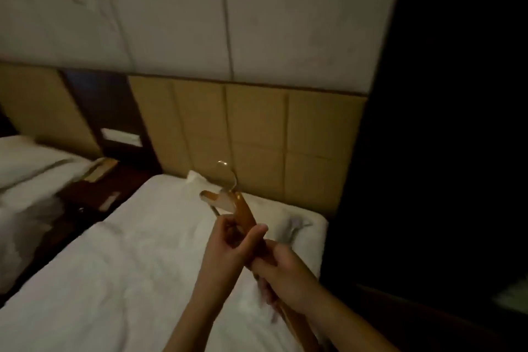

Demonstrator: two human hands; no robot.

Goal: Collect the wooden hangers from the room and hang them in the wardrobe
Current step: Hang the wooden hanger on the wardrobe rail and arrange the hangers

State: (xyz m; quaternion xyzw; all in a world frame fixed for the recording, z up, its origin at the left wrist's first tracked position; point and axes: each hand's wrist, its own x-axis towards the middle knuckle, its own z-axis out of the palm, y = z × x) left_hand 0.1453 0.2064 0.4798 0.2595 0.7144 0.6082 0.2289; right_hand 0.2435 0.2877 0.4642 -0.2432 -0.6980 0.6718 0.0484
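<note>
Both hands meet over the white bed (120, 260), wrapped round a bundle of wooden hangers (246, 214). Left hand (228, 248) is closed on the wood higher up, thumb raised along the far side; right hand (281, 274) is clamped on it lower down, just beside the left. From the left hand the hangers run up and away, their metal hook (230, 174) standing in front of the tan padded headboard (257, 134); their lower ends pass under the right wrist. A second bed (25, 168) lies to the left, blurred.
</note>
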